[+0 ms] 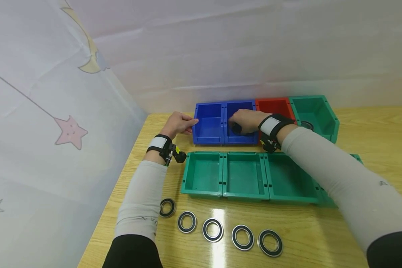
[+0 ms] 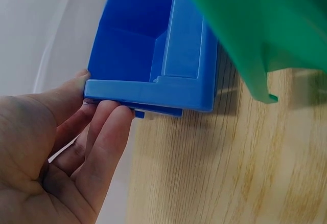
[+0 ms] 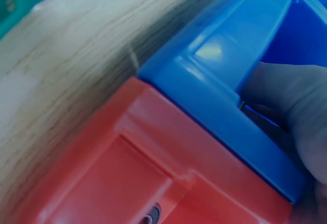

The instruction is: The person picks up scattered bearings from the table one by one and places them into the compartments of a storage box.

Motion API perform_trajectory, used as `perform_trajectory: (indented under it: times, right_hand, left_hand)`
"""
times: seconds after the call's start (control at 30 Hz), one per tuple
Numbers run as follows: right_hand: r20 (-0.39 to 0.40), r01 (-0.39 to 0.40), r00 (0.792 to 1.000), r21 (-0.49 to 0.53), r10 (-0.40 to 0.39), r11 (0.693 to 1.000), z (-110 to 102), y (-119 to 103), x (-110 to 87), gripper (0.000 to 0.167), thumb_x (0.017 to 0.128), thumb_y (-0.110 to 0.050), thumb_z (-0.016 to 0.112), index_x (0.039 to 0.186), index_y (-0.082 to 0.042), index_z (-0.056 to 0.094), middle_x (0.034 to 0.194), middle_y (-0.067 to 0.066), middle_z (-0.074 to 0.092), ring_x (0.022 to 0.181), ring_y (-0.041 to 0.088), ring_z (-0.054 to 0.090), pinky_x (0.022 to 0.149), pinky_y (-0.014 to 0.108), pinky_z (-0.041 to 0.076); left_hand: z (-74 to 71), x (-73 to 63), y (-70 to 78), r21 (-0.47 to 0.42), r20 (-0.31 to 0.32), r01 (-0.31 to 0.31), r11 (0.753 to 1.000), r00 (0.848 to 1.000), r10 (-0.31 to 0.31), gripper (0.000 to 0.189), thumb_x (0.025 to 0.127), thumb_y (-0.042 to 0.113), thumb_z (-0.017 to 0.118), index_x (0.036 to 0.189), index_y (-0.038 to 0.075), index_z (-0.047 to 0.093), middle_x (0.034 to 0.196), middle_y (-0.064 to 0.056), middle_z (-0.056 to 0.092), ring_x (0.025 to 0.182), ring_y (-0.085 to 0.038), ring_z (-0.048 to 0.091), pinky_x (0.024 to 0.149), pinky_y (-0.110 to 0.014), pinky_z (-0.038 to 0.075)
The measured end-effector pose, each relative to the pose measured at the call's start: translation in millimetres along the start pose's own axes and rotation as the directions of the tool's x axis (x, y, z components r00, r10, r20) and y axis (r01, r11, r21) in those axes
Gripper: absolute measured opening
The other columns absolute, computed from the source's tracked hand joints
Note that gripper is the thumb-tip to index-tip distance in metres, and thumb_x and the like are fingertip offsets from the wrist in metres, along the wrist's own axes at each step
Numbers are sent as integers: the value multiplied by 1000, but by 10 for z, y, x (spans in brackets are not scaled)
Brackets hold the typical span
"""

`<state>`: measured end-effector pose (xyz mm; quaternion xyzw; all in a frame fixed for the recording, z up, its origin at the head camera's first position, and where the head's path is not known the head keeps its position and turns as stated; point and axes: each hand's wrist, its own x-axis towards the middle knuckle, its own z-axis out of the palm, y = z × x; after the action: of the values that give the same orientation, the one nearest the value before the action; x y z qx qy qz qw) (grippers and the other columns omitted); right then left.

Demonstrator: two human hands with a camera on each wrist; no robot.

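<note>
We see two blue bins (image 1: pixel 207 140), a red bin (image 1: pixel 271 105), a green bin (image 1: pixel 321 109) and a row of green bins (image 1: pixel 243 175). We find black rings (image 1: pixel 204 230) edged silver, yellowish wood grain on the table (image 1: pixel 177 247), whitish sleeves (image 1: pixel 140 204), and a pink star (image 1: pixel 71 133) and yellow crescent (image 1: pixel 93 66) on the pale backdrop (image 1: pixel 30 123).

Shows creased pale wall sheeting (image 1: pixel 221 56), printed with pink star (image 1: pixel 71 132) and yellow moon (image 1: pixel 92 66); includes wood-grain table (image 1: pixel 375 134) reflecting glare (image 1: pixel 218 257).

Blue bins (image 1: pixel 209 116), red bin (image 1: pixel 271 105) and green bins (image 1: pixel 245 173) all look like smooth, kinda glossy plastic. Rings (image 1: pixel 204 230) have shiny metal edges, matt black faces. Table (image 1: pixel 308 238) is pretty glossy woodgrain, sleeves (image 1: pixel 139 201) matt cloth.
</note>
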<state>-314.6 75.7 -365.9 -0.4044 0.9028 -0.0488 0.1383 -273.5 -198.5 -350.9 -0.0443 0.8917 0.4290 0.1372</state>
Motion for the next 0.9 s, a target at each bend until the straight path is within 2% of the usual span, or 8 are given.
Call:
perform_trajectory:
  times: [0.27, 0.4, 0.5, 0.7, 0.9]
  right_hand:
    - [-9, -2, 1000, 27, 3, 1000, -125, 35, -82, 43, 78, -6, 82, 119, -9, 71, 122, 10, 70, 121, 30, 61, 101, 47, 54]
    - [-22, 9, 1000, 29, -8, 1000, -223, 29, -135, 44, 80, -10, 82, 122, -7, 69, 126, 11, 68, 122, 31, 61, 102, 48, 53]
    - [-31, 25, 999, 5, -25, 1000, -309, -7, -197, 45, 81, -14, 81, 124, -6, 68, 127, 11, 67, 121, 30, 61, 103, 48, 52]
    - [-60, 75, 995, -78, -80, 994, -421, -132, -460, 46, 81, -19, 83, 124, -10, 69, 127, 9, 67, 121, 29, 61, 101, 45, 54]
    - [-95, 147, 983, -121, -159, 982, -400, -297, -852, 43, 82, -24, 82, 121, -15, 70, 123, 5, 68, 116, 23, 64, 96, 41, 57]
  left_hand:
    - [10, 28, 1, 6, 6, -3, 1000, 1000, 3, 44, 97, 32, 65, 131, 4, 65, 112, -18, 70, 76, -17, 70, 85, -39, 61]
    - [-7, 38, -9, -8, 11, -6, 1000, 1000, 6, 44, 97, 31, 64, 131, 3, 64, 111, -21, 69, 76, -17, 70, 87, -41, 61]
    - [-22, 59, -25, -16, 8, -7, 1000, 1000, 7, 43, 97, 31, 64, 131, 3, 64, 105, -19, 69, 74, -16, 69, 89, -43, 60]
    - [-37, 120, -33, -2, -5, 1, 1000, 1000, -1, 42, 97, 32, 65, 129, 5, 66, 105, -17, 70, 72, -14, 68, 87, -42, 61]
    - [-58, 129, -49, -5, 0, -3, 1000, 1000, 3, 43, 97, 31, 65, 130, 3, 65, 107, -20, 70, 72, -14, 69, 86, -41, 61]
